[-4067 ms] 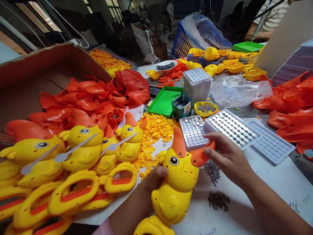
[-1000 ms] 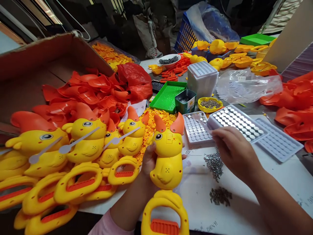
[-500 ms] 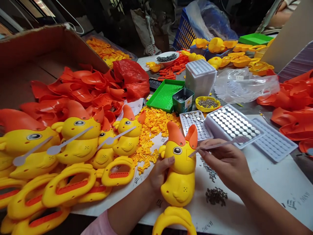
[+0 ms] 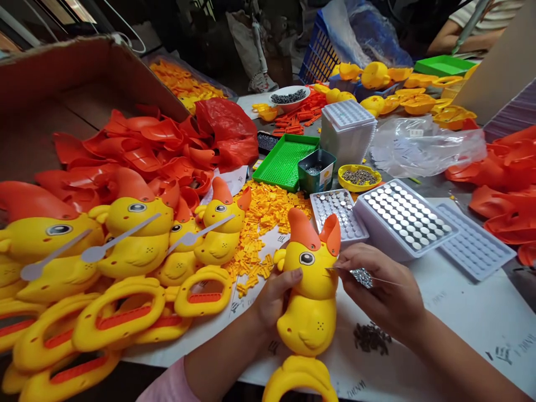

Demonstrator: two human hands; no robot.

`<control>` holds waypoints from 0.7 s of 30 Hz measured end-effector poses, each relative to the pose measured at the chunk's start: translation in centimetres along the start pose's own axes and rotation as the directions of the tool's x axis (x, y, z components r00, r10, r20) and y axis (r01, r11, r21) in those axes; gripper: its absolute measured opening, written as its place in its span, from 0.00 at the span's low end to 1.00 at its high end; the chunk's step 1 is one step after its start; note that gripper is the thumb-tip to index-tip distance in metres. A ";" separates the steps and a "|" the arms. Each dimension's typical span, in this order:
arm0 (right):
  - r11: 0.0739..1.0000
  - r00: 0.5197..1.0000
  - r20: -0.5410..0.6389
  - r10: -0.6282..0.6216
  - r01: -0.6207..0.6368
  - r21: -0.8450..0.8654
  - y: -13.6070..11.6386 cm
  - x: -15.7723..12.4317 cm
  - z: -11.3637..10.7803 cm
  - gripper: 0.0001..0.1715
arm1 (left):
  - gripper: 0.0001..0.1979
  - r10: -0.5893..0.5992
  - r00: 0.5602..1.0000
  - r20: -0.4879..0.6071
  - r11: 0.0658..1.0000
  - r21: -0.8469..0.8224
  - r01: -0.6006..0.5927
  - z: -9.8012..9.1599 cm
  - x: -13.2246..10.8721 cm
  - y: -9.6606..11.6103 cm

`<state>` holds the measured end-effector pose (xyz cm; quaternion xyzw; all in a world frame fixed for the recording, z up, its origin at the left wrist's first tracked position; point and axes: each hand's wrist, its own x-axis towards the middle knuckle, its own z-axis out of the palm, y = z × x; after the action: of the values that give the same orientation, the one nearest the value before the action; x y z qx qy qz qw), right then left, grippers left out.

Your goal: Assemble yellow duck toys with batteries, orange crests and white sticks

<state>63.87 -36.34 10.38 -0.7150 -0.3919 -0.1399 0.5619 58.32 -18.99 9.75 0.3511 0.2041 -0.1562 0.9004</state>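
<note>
A yellow duck-shaped toy [image 4: 312, 301] with an orange crest stands upright at the centre, its ring handle lowest near the front edge. My left hand [image 4: 274, 296] is closed around its back, the thumb pressed on its side below the eye. At the toy's other side, my right hand [image 4: 381, 285] pinches a thin pale strip [image 4: 383, 280], seen nearly edge-on, with its near end at the toy's cheek. Several similar toys [image 4: 138, 240] lie on the left, some with pale spoon-shaped strips [image 4: 121, 239] across them.
Orange parts [image 4: 146, 139] pile up before a cardboard box [image 4: 62, 84]. Small yellow pieces [image 4: 259, 223], a green tray [image 4: 287, 162], a dark tub of screws [image 4: 316, 172] and a white tray of discs [image 4: 404, 215] lie beyond the toy. A person's forearm [image 4: 473, 42] shows at the back right.
The pale strip in my right hand has turned from its flat face to nearly edge-on. The view has shifted slightly, and more of the other person's arm shows.
</note>
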 end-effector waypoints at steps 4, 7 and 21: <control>0.989 0.995 0.088 -0.048 0.060 -0.133 -0.4 0.3 -0.4 0.14 | 0.29 0.065 0.998 0.004 0.998 0.027 -0.065 0.1 0.0 0.0; 0.981 0.992 0.125 -0.014 0.038 -0.191 -0.6 0.2 -0.7 0.16 | 0.37 0.105 0.994 0.027 0.993 0.050 -0.106 0.1 -0.1 0.2; 0.990 0.986 0.138 -0.095 0.108 -0.090 0.0 -0.1 -0.7 0.21 | 0.38 0.186 0.982 0.042 0.980 0.069 -0.189 0.2 -0.4 0.1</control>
<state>63.98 -37.02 10.52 -0.7284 -0.4571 -0.1392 0.4910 58.09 -19.07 10.12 0.3986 0.1485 -0.0842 0.9011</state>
